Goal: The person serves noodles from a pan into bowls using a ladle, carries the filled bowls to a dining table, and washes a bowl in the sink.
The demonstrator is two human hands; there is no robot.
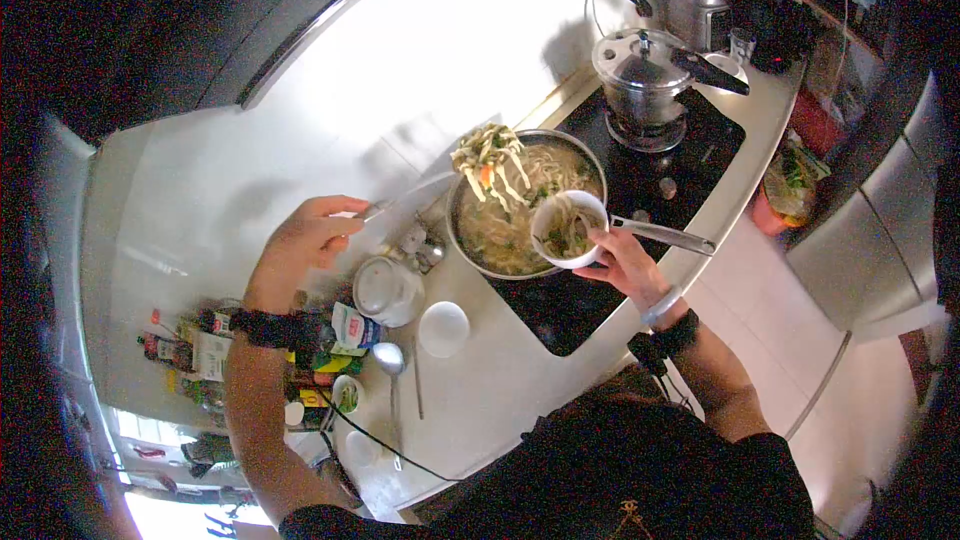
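Observation:
My left hand (312, 240) is closed around the handle of a long-handled serving utensil (418, 192). A heap of noodles with green bits and an orange piece (490, 165) hides the utensil's head, raised over the pan's left side. In my right hand (625, 265) is a small white bowl (580, 259), gripped by its side and tilted, with some noodles inside. The bowl is above the right front part of a wide pan (453, 240), which holds noodles in broth. The pan's handle (665, 235) points right, passing just beyond my right hand.
A pressure cooker (645, 75) stands on the back of the black cooktop (690, 180). Left of the pan are a lidded white pot (388, 290), a white dish (444, 329), a ladle (389, 358) and a seasoning bag (352, 328). A cable (380, 443) crosses the counter's near end.

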